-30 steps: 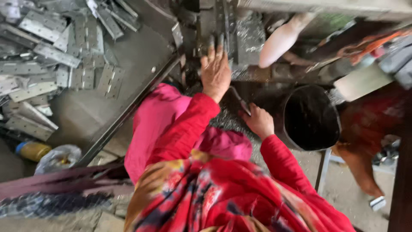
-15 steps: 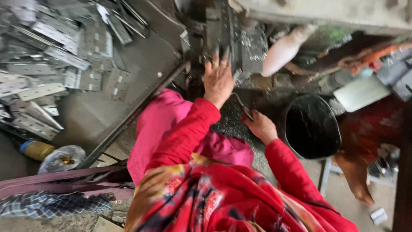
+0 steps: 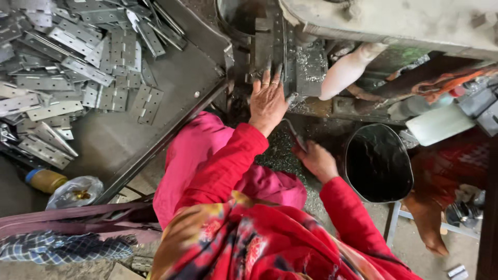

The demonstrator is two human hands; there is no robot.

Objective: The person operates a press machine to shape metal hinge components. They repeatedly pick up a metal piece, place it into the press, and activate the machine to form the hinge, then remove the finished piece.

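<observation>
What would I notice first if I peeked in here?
Probably the big heap of shiny metal hinges on the tray at top left. Then the bright red sleeves in the middle: the left hand presses on the grey machine, the right hand is low beside a black bucket.

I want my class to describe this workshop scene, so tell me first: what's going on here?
A person in red sleeves is working at a machine. The left hand reaches up, its fingers on a metal part at the machine, while the right hand is lower, holding a thin dark tool over a scatter of metal shavings. A heap of flat metal hinges lies on the table to the left, and a black bucket stands to the right.
</observation>
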